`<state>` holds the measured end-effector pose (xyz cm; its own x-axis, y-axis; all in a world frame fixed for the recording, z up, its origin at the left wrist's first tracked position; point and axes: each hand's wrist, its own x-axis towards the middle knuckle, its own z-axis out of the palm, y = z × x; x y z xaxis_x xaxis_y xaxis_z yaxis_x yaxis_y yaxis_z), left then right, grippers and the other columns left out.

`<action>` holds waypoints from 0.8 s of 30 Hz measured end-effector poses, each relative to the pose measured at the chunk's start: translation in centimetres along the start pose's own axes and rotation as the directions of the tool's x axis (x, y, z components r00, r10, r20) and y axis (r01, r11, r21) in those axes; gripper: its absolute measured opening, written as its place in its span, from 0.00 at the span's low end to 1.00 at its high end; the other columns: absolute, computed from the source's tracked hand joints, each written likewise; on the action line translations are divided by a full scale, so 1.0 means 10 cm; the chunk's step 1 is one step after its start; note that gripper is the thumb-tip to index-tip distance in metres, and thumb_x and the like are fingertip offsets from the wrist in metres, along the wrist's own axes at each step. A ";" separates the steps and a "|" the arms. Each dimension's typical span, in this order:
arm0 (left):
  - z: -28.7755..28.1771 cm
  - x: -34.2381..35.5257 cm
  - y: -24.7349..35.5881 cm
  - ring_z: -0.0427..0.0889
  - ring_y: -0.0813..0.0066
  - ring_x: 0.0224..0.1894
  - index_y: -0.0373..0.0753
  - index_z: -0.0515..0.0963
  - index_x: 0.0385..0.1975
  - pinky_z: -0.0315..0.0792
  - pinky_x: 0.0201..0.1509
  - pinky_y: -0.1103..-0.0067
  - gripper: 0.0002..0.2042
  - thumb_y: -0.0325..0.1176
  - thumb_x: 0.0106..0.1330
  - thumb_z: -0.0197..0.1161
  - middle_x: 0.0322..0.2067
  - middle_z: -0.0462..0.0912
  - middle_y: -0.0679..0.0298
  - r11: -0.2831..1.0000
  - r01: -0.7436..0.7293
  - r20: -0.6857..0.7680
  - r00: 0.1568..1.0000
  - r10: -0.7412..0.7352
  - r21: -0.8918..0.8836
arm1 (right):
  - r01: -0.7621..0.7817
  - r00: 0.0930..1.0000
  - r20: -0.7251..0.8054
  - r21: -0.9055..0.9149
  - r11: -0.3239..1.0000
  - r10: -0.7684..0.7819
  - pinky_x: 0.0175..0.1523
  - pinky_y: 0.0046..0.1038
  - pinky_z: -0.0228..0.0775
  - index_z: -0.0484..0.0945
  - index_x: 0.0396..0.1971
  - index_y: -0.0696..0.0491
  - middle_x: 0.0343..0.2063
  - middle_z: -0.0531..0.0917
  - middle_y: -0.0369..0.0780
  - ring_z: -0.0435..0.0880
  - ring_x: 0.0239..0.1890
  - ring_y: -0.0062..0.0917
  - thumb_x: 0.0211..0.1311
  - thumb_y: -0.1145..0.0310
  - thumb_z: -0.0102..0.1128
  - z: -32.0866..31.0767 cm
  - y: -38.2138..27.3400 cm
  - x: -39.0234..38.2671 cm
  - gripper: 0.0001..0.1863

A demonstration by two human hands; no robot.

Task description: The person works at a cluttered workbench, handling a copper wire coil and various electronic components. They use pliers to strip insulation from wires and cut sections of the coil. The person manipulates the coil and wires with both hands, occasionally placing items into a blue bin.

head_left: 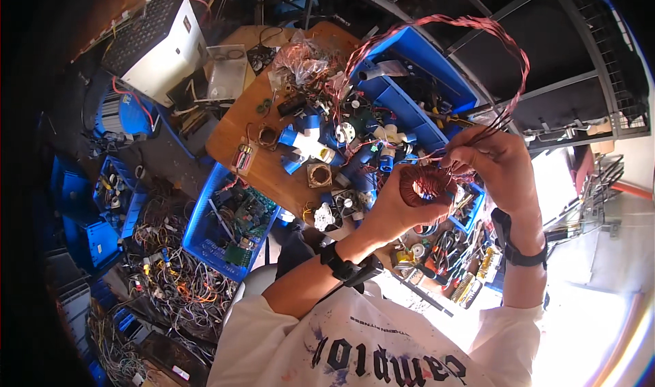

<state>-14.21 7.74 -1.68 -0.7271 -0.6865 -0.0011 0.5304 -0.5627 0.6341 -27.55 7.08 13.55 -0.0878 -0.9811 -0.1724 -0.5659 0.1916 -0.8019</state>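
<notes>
A ring-shaped coil wound with copper-coloured wire [421, 182] sits in the grip of my left hand [399, 209], whose fingers wrap round its side. My right hand [503, 172] is just beside it, thumb and fingers pinched on the reddish wire strands at the coil's right edge. From this pinch a twisted red wire bundle [471, 22] rises in a wide loop over the table and comes down toward the heap at its middle. Where its far end lies among the parts, I cannot make out.
The wooden table [249, 131] bears blue-and-white plastic fittings [307, 147], a square part with a round hole [318, 175] and a clear plastic bag [300, 58]. Blue bins [409, 107] stand behind; another, with circuit boards [239, 254], is at the left. Hand tools [447, 254] lie right; tangled cables [181, 288] lie lower left.
</notes>
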 end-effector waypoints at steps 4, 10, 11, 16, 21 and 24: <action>-0.01 0.07 -0.16 0.82 0.77 0.36 0.32 0.59 0.55 0.78 0.32 0.83 0.34 0.27 0.51 0.74 0.41 0.81 0.57 0.998 0.060 -0.040 0.997 -0.059 0.013 | 0.028 0.998 0.056 -0.173 0.984 -0.019 0.37 0.22 0.76 0.81 0.31 0.65 0.28 0.85 0.38 0.84 0.30 0.20 0.60 0.78 0.59 0.05 -0.06 0.06 0.05; -0.04 0.18 -0.06 0.80 0.74 0.43 0.30 0.57 0.53 0.78 0.47 0.79 0.38 0.27 0.46 0.77 0.46 0.74 0.54 0.967 -0.221 -0.128 0.963 0.238 0.130 | 0.065 0.998 0.003 0.253 0.965 -0.068 0.43 0.23 0.74 0.77 0.40 0.64 0.31 0.83 0.41 0.83 0.35 0.22 0.67 0.75 0.50 0.00 0.17 0.04 0.09; -0.03 0.17 0.04 0.78 0.74 0.47 0.31 0.57 0.53 0.75 0.53 0.78 0.39 0.28 0.45 0.78 0.46 0.74 0.55 0.957 -0.213 -0.129 0.962 0.240 0.197 | 0.085 0.996 -0.043 0.350 0.933 -0.074 0.44 0.23 0.74 0.75 0.42 0.64 0.31 0.83 0.42 0.83 0.36 0.23 0.69 0.74 0.48 0.08 0.21 -0.01 0.10; 0.02 0.18 -0.03 0.77 0.71 0.49 0.32 0.56 0.55 0.74 0.54 0.77 0.42 0.31 0.43 0.80 0.47 0.74 0.54 0.933 -0.268 -0.131 0.943 0.304 0.240 | 0.265 0.961 -0.235 0.651 0.711 -0.143 0.43 0.26 0.70 0.71 0.38 0.59 0.22 0.69 0.34 0.69 0.26 0.19 0.76 0.63 0.39 0.32 0.23 -0.03 0.15; -0.05 0.17 -0.10 0.77 0.67 0.49 0.32 0.56 0.56 0.72 0.56 0.74 0.46 0.36 0.40 0.82 0.47 0.74 0.53 0.865 -0.268 -0.127 0.928 0.349 0.424 | 0.202 0.978 -0.141 0.806 0.556 -0.152 0.26 0.23 0.50 0.60 0.19 0.50 0.16 0.56 0.30 0.52 0.19 0.16 0.75 0.50 0.33 0.31 0.16 0.06 0.25; 0.00 0.12 -0.02 0.77 0.66 0.49 0.33 0.56 0.56 0.72 0.55 0.73 0.46 0.38 0.39 0.82 0.47 0.75 0.52 0.853 -0.263 -0.113 0.931 0.347 0.450 | 0.225 0.974 -0.160 0.784 0.578 -0.162 0.23 0.22 0.42 0.56 0.15 0.48 0.14 0.53 0.30 0.48 0.17 0.15 0.75 0.47 0.33 0.34 0.14 0.05 0.28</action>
<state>-15.19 6.98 -1.82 -0.4433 -0.8867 0.1314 0.4482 -0.0923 0.8892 -25.64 6.94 10.37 -0.1250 -0.9907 0.0535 0.2959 -0.0887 -0.9511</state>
